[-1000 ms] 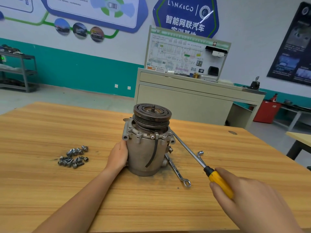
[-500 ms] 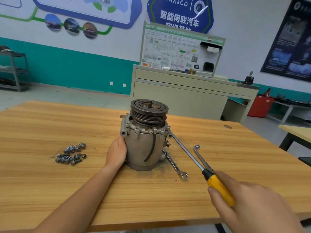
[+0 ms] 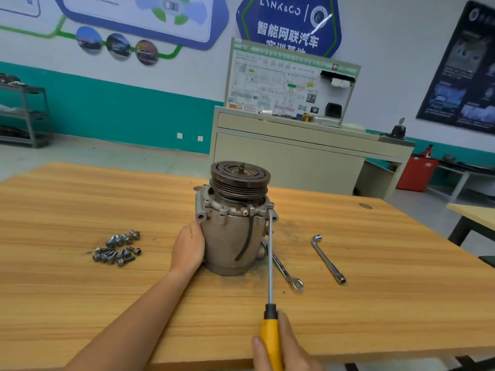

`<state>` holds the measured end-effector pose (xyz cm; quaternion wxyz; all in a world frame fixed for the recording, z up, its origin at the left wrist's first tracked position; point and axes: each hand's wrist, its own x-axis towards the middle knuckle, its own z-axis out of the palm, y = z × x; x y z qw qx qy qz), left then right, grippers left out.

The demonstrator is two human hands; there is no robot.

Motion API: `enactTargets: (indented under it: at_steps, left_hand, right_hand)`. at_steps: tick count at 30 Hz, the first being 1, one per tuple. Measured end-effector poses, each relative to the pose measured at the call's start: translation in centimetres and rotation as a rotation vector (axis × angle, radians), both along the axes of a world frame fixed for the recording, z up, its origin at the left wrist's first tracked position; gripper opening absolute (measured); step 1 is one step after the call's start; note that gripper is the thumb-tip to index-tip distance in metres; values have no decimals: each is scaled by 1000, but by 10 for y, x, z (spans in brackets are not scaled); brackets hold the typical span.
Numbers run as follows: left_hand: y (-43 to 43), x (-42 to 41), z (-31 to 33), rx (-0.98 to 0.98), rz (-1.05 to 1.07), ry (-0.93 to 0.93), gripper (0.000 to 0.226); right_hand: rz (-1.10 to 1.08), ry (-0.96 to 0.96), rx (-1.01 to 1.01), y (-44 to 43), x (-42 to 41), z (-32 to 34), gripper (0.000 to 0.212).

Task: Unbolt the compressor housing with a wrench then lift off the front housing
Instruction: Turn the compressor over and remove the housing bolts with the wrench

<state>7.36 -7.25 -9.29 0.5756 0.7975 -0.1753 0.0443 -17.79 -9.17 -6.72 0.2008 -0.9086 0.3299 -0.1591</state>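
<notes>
Head view: left hand [image 3: 188,246] around compressor [image 3: 230,236], fingers of right hand [image 3: 285,346] clamped on screwdriver [image 3: 270,263], tip at housing flange [image 3: 233,214].

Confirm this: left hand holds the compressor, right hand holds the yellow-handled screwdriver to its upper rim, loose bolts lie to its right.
Wrong on the bolts: the head view shows the loose bolts lying to the left of the compressor, not right. The rest stands: left hand holds the compressor, right hand holds the yellow-handled screwdriver to its upper rim.
</notes>
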Motion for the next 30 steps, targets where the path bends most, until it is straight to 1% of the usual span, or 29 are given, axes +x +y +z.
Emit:
enactTargets:
  at_steps: [2,3,4,6,8,9,10,14,16,17,18,19,20,21,23,25,26,27,28,29,30]
  left_hand:
    - [-1,1,0,17,4,-4,39]
    - [-1,1,-1,14,2,-3,39]
    - [-1,1,-1,6,-2,0,40]
    - [0,0,0,-4,-2,-3,40]
    - [0,0,0,0,-4,-15,41]
    - [0,0,0,-5,-8,-13,41]
    - [0,0,0,-16,-10,-8,41]
    - [-1,0,-2,-74,1,30,40]
    - [-2,-1,-2,-86,-1,34,41]
    - [-2,-1,-1,-87,1,33,42]
    - [-2,-1,-1,-89,3,34,43]
    - [-2,-1,-1,-94,5,34,43]
    - [-2,-2,-1,-96,7,33,43]
    - [-1,-3,-1,-93,11,35,43]
    - [-1,-3,-1,-92,21,36,43]
    - [0,-6,2,-96,23,39,43]
    - [1,-8,3,-94,19,41,42]
    - [0,-8,4,-94,16,45,42]
    - [1,-7,3,-91,20,47,41]
    - [2,-7,1,-87,21,43,42]
    - [2,-5,-2,-90,11,21,42]
  right_hand:
    - [32,53,57,-5,-4,1,67]
    - [8,5,75,-9,-9,6,65]
    - [-11,-87,123,-15,-16,6,59]
    - [-31,-233,306,-28,-26,12,44]
    - [18,-315,560,-33,-30,21,34]
    - [47,-350,650,-33,-32,26,32]
    - [56,-366,689,-33,-33,32,31]
    - [51,-279,620,-25,-31,66,25]
    - [58,-200,527,-15,-24,84,18]
    - [74,-158,484,-10,-19,88,19]
    - [86,-134,471,-7,-15,86,27]
    - [98,-115,456,-4,-11,82,46]
    - [99,-95,438,-1,-8,76,57]
    - [96,-110,439,0,-7,70,62]
    - [64,-154,464,1,-5,62,59]
    - [16,-158,473,6,-1,53,48]
    - [3,-158,461,8,1,41,46]
    - [11,-150,428,13,2,27,49]
    - [53,-135,406,16,-1,11,57]
    - [72,-134,427,22,-5,-3,62]
    - [88,-158,475,23,-6,-14,62]
